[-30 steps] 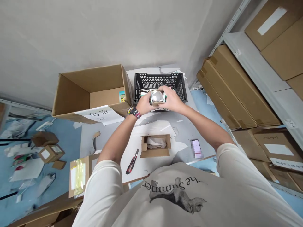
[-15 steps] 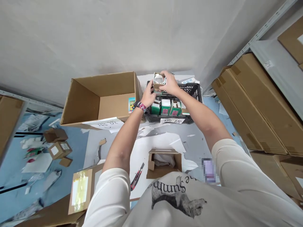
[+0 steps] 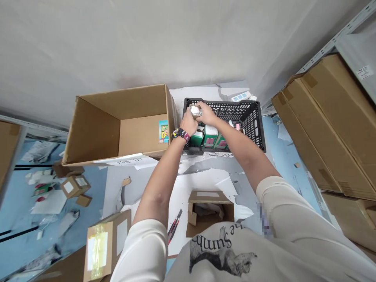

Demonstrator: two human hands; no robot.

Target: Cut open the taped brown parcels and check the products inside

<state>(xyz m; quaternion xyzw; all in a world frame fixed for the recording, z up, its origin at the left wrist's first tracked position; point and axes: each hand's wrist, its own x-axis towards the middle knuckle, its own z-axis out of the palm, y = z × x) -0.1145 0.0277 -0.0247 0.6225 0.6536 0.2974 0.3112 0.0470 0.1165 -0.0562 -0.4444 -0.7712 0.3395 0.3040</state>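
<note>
Both my hands are closed around one small open-topped box (image 3: 195,111) with something white inside, at the left end of the black plastic crate (image 3: 258,129). My left hand (image 3: 188,123) grips its near left side, and my right hand (image 3: 206,113) holds its right side. Below them in the crate stand several green and white boxes (image 3: 210,137), partly hidden by my right forearm. Left of the crate is a big open cardboard box (image 3: 96,129) with a small colourful packet (image 3: 163,131) inside.
Near my body lie a small open carton (image 3: 211,194) and a red and black cutter (image 3: 175,226). A taped box (image 3: 98,250) stands at the lower left. Stacked cartons (image 3: 331,125) fill the right side, and boxes and wrapping litter the blue floor (image 3: 96,188).
Both hands have lowered the small box into the left end of the crate. The camera view has shifted a little, and the crate shows farther right.
</note>
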